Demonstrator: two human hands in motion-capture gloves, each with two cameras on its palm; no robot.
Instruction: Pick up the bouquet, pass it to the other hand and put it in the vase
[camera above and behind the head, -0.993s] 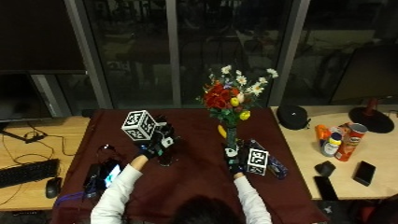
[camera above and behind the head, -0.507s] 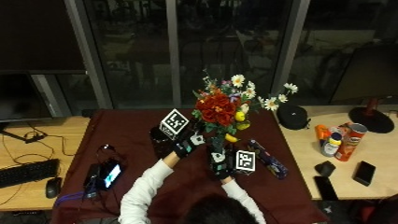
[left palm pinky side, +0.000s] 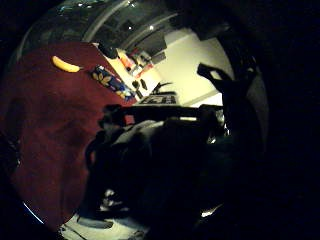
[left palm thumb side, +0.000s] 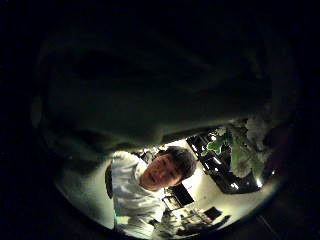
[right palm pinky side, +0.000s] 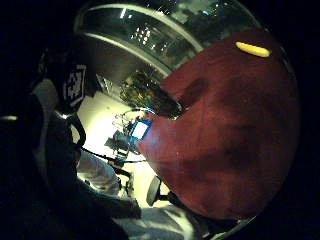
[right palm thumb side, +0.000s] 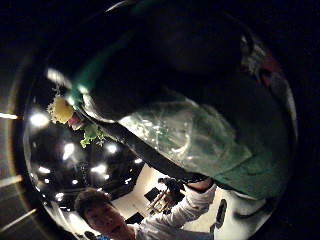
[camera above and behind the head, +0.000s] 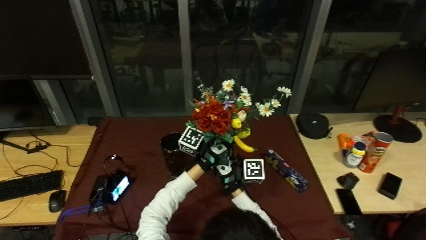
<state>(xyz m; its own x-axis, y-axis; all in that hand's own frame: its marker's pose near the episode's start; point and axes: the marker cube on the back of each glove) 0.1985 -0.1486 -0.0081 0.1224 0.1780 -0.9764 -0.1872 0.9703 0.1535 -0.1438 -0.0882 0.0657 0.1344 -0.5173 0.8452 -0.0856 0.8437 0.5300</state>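
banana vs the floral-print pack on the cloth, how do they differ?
The banana is plain yellow; the floral-print pack is dark blue with a flowered pattern. The banana is curved and the shorter of the two; the pack is straight and longer. The banana lies by the bouquet, partly behind the hands; the pack lies in the open, nearer the cloth's right edge. Both rest on the dark red tablecloth.

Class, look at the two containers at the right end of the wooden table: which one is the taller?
The red tube can, standing upright nearest the table's right end. Beside it, on the side toward the cloth, the white bottle with a yellow cap reaches only partway up it.
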